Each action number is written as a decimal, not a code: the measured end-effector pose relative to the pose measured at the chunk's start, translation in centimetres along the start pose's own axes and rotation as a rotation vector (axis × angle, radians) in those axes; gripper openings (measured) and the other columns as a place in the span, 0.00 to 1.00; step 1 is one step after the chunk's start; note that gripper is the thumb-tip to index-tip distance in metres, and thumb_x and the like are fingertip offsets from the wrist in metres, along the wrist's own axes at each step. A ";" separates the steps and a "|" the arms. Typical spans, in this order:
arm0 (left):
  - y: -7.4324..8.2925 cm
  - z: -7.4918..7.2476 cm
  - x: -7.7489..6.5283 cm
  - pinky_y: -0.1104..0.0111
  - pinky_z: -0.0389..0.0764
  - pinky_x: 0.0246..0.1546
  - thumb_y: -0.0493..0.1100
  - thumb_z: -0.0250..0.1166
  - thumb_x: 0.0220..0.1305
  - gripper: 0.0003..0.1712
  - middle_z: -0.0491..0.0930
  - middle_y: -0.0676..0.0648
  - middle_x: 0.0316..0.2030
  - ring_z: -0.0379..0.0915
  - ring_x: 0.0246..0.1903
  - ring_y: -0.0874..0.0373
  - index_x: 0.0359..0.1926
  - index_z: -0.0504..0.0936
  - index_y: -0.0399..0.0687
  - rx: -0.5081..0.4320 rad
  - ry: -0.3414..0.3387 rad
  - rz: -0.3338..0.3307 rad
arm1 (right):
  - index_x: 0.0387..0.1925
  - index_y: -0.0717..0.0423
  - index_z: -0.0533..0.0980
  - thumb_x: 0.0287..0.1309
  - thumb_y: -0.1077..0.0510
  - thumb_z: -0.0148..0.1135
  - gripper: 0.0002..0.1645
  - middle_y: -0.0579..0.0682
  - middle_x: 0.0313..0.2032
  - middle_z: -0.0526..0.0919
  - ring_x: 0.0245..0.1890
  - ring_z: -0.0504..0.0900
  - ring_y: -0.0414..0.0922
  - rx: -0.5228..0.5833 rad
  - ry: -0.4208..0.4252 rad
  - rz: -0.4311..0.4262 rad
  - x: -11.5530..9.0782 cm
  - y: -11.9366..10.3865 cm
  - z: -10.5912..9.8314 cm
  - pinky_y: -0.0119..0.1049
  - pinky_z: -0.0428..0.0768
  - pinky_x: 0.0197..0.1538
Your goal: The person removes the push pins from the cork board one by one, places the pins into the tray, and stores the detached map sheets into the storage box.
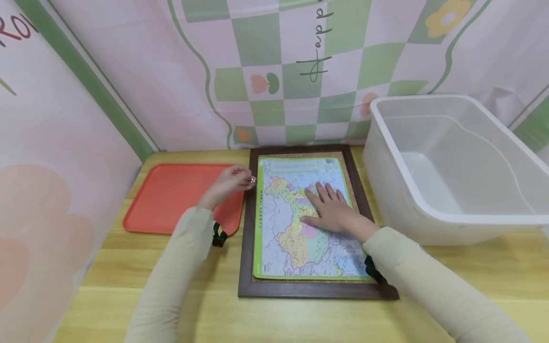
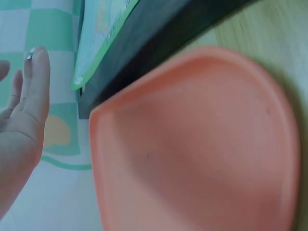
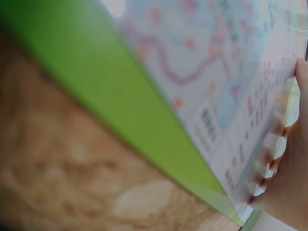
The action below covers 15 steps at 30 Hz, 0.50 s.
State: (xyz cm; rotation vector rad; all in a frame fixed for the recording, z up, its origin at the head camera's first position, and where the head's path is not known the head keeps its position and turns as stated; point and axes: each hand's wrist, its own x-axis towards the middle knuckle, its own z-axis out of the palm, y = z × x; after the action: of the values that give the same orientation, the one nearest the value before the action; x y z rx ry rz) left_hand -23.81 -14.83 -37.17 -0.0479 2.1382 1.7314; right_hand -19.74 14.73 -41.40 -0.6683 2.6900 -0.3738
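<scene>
A laminated map with a green border lies on a cork board in a dark brown frame. My right hand rests flat on the map with its fingers spread. At the board's left edge, my left hand pinches a small shiny silver thumbtack between its fingertips. The thumbtack also shows in the left wrist view. Close up in the right wrist view, the map's green edge lies over the cork.
A red tray lies left of the board, under my left forearm. To the right stands a large white plastic tub. A wall with a checkered cloth rises behind the wooden table.
</scene>
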 end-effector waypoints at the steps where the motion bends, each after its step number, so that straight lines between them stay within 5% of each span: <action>1: -0.1 -0.2 0.0 0.64 0.78 0.58 0.41 0.47 0.73 0.25 0.71 0.32 0.60 0.75 0.55 0.46 0.65 0.61 0.30 -0.002 0.003 -0.001 | 0.76 0.52 0.40 0.62 0.29 0.46 0.53 0.65 0.74 0.32 0.74 0.30 0.66 -0.001 0.000 0.000 0.0 0.0 0.0 0.68 0.35 0.71; 15: -1.2 -2.5 -0.2 0.59 0.72 0.64 0.43 0.44 0.74 0.28 0.65 0.31 0.63 0.67 0.61 0.45 0.68 0.57 0.31 -0.062 0.057 -0.032 | 0.76 0.51 0.40 0.62 0.28 0.46 0.54 0.64 0.75 0.32 0.74 0.29 0.65 -0.003 -0.004 0.007 0.0 0.1 0.0 0.67 0.35 0.71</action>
State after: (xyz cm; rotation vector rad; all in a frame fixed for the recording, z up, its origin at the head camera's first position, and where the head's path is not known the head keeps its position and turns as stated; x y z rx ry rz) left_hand -23.99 -17.49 -37.86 -0.1497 2.1118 1.7977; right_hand -19.80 14.80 -41.47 -0.6596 2.6892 -0.3665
